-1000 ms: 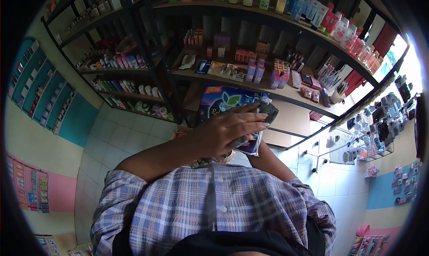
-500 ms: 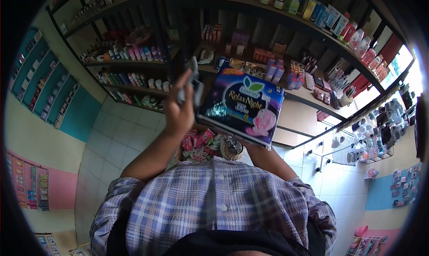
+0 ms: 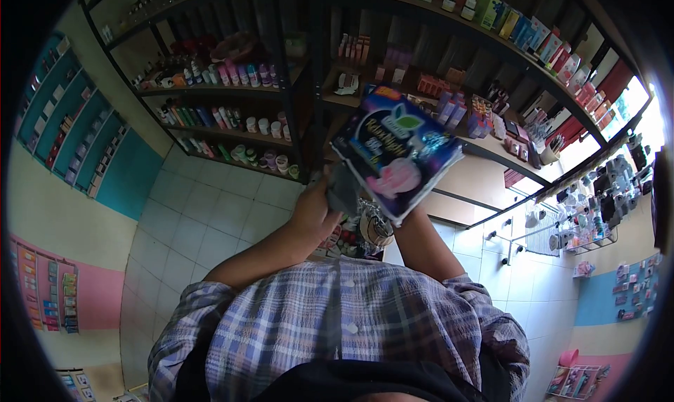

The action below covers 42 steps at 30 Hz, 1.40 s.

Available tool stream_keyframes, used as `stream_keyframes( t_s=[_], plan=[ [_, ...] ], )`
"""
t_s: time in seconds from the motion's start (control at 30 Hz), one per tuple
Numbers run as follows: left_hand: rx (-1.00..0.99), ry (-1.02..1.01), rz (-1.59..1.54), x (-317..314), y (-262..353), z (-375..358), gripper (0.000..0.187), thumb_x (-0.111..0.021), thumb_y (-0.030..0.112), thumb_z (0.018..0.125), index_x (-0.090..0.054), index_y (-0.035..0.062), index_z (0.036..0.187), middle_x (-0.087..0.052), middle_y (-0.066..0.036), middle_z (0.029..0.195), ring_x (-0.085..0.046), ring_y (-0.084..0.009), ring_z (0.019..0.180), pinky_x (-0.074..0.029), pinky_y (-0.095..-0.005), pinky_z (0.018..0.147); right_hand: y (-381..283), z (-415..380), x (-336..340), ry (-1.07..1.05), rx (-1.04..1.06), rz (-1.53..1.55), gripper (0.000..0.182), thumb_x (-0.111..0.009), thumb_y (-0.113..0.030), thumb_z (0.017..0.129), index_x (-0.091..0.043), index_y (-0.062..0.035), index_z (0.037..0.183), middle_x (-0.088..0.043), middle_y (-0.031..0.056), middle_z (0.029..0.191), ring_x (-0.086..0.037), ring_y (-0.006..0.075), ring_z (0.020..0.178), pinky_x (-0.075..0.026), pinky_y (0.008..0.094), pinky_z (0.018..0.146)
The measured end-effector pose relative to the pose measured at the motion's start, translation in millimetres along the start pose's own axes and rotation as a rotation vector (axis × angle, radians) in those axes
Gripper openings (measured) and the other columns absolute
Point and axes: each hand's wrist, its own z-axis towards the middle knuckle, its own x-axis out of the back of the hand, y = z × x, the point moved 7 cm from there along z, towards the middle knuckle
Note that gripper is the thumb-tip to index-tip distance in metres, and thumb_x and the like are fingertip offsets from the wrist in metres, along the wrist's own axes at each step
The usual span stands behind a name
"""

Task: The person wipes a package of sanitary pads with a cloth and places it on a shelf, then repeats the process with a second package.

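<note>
A dark blue pack of sanitary pads (image 3: 382,146) with a pink flower and green leaves printed on it is held up tilted in front of me. My right hand (image 3: 414,218) grips it from beneath, with most of the fingers hidden behind the pack. At the pack's lower left edge, my left hand (image 3: 316,204) is closed around a grey cloth (image 3: 342,190). The cloth hangs beside the pack and overlaps its edge in this view.
Below the pack, a basket (image 3: 375,226) and several packaged items stand near my body. Ahead are dark-framed shelves (image 3: 210,90) of bottles, jars and boxes. A hanging rack of goods (image 3: 597,191) is at the right, over the white tiled floor (image 3: 203,212).
My left hand has come down and inward with the grey cloth, to the pack's lower left edge. The pack has turned clockwise and tilted. My view has shifted slightly left.
</note>
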Motion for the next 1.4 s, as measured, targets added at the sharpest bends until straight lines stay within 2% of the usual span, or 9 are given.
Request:
stream_keyframes(
  t_s=[0.1,0.2,0.27,0.33,0.37,0.47,0.73,1.0,1.4],
  plan=[
    [0.045,-0.014,-0.036,-28.5,-6.5,-5.8,0.035,-0.038,0.027,0.108,-0.048,0.0046,0.133,-0.060,-0.011,0.127,-0.060,-0.0196,0.115,-0.050,-0.0351,0.101,9.6,-11.2,-11.1,0.059,-0.007,0.058,0.092,-0.050,-0.084,0.073,-0.050,-0.0205,0.139,-0.053,0.0119,0.138,-0.051,0.0362,0.121,-0.040,0.0607,0.102],
    [0.257,-0.005,-0.098,-50.2,-7.4,-34.7,0.034,-0.040,0.026,0.108,-0.048,0.0055,0.133,-0.062,-0.007,0.119,-0.061,-0.0150,0.108,-0.050,-0.0298,0.095,-12.0,-15.8,-21.5,0.102,0.246,-0.086,0.092,-0.049,-0.083,0.074,-0.050,-0.0188,0.140,-0.052,0.0123,0.140,-0.051,0.0352,0.121,-0.038,0.0628,0.101],
    [0.244,-0.255,0.651,-70.0,11.1,-63.4,0.036,-0.042,0.024,0.107,-0.047,0.0033,0.136,-0.061,-0.007,0.123,-0.060,-0.0135,0.112,-0.048,-0.0296,0.100,-28.3,-14.4,-31.6,0.028,0.257,-0.095,0.095,-0.046,-0.085,0.077,-0.044,-0.0186,0.144,-0.050,0.0126,0.142,-0.047,0.0365,0.129,-0.036,0.0584,0.109],
    [0.314,-0.256,0.259,-75.6,15.1,-64.9,0.039,-0.046,0.022,0.105,-0.046,0.0004,0.138,-0.064,-0.008,0.119,-0.060,-0.0147,0.113,-0.048,-0.0310,0.101,-26.5,-19.9,-68.8,-0.315,-0.046,0.244,0.087,-0.050,-0.081,0.077,-0.051,-0.0164,0.136,-0.056,0.0141,0.129,-0.056,0.0355,0.114,-0.041,0.0646,0.100],
    [0.242,-0.366,0.378,-72.4,26.5,-61.3,0.041,-0.048,0.022,0.104,-0.046,-0.0002,0.138,-0.065,-0.009,0.115,-0.062,-0.0159,0.111,-0.049,-0.0322,0.101,-41.5,-19.5,-55.9,0.071,0.143,-0.088,0.082,-0.052,-0.078,0.077,-0.054,-0.0141,0.129,-0.060,0.0137,0.115,-0.061,0.0347,0.098,-0.046,0.0661,0.091],
    [0.152,-0.389,0.418,-55.3,78.3,-34.2,0.048,-0.055,0.027,0.101,-0.045,-0.0014,0.139,-0.066,-0.012,0.107,-0.065,-0.0211,0.107,-0.051,-0.0356,0.098,-28.7,-28.5,-128.5,-0.037,-0.031,0.083,0.045,-0.055,-0.043,0.095,-0.059,-0.0072,0.122,-0.065,0.0144,0.110,-0.064,0.0336,0.094,-0.053,0.0623,0.088],
    [-0.304,-0.271,1.198,-58.2,88.2,-21.3,0.061,-0.066,0.033,0.093,-0.044,0.0062,0.143,-0.058,-0.013,0.128,-0.055,-0.0201,0.121,-0.043,-0.0368,0.103,-42.7,-22.5,-114.4,-0.035,-0.081,-0.297,0.052,-0.053,-0.048,0.096,-0.056,-0.0071,0.127,-0.064,0.0160,0.115,-0.064,0.0353,0.098,-0.053,0.0621,0.088],
    [0.042,-0.249,0.568,-81.2,98.7,0.6,0.056,-0.062,0.013,0.089,-0.044,0.0002,0.141,-0.059,-0.010,0.127,-0.058,-0.0191,0.114,-0.044,-0.0333,0.102,-79.8,-17.6,-144.4,-0.106,-0.108,-0.375,0.074,-0.039,-0.063,0.098,-0.036,-0.0079,0.148,-0.053,0.0205,0.136,-0.057,0.0389,0.119,-0.053,0.0594,0.091],
    [-0.966,-0.306,0.872,-276.7,239.6,83.3,0.065,-0.072,0.029,0.087,-0.043,0.0010,0.138,-0.057,-0.011,0.122,-0.059,-0.0180,0.105,-0.048,-0.0314,0.091,-206.0,-0.2,-346.1,-0.633,0.771,-1.404,0.098,-0.078,-0.019,0.086,-0.007,-0.0093,0.153,-0.033,0.0202,0.143,-0.042,0.0296,0.133,-0.043,0.0437,0.104]
  ],
)
